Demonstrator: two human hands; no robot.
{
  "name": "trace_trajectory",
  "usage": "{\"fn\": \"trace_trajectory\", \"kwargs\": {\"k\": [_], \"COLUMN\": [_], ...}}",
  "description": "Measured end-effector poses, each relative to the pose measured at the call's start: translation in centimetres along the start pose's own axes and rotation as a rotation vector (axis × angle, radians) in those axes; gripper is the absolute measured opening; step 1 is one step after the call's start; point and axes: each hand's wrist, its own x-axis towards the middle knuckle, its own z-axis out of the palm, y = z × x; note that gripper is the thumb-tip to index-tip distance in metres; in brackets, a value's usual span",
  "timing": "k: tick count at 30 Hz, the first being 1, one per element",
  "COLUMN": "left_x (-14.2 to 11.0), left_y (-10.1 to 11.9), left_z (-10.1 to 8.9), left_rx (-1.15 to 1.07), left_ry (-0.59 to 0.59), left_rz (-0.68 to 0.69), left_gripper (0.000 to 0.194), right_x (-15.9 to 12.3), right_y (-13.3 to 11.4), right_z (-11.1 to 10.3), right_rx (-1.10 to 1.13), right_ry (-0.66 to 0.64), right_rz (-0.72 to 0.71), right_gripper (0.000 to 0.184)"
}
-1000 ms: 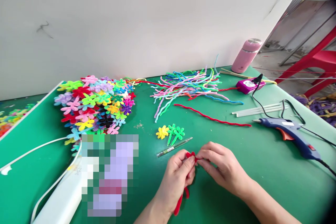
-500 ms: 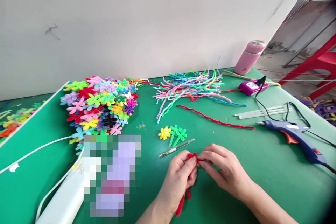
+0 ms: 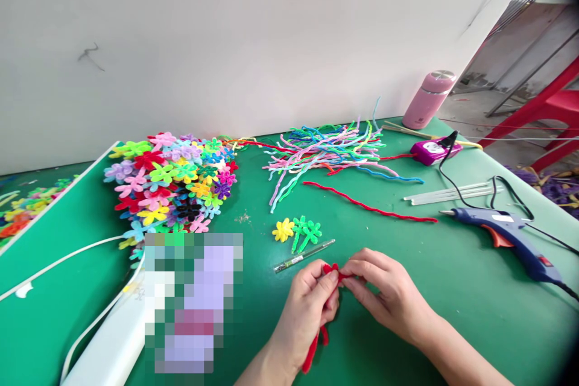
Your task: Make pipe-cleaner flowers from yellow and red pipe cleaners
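Head: green table [image 3: 461,283] separates hands [image 3: 310,301] [image 3: 389,289], pinching red chenille [image 3: 310,354], from glue gun [image 3: 520,237].

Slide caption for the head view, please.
Left hand and right hand pinch a red fuzzy piece over a green table, between a flower pile and glue gun.

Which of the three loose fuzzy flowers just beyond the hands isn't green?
The yellow flower, leftmost of the three; the two green flowers to its right have stems.
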Motion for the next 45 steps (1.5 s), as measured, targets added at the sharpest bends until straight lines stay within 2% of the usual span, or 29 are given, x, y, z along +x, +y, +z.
{"fn": "trace_trajectory", "kwargs": {"k": [28,35,45], "left_x": [0.00,-0.02,0.07], "left_y": [-0.24,-0.33,-0.07], "left_z": [-0.14,-0.13,-0.28], "left_rx": [-0.015,-0.026,-0.077], "left_ry": [0.001,0.002,-0.048], "left_rz": [0.028,0.023,-0.025], "left_gripper": [0.022,0.020,0.021], "right_x": [-0.08,-0.17,-0.08], "right_y": [0.05,0.26,-0.06], "right_z": [0.15,0.31,0.17], "right_rx": [0.040,0.041,-0.068], "right_ry": [0.004,0.010,0.018], "right_rz": [0.024,0.014,-0.042], "right_gripper": [0.012,0.020,0.014]}}
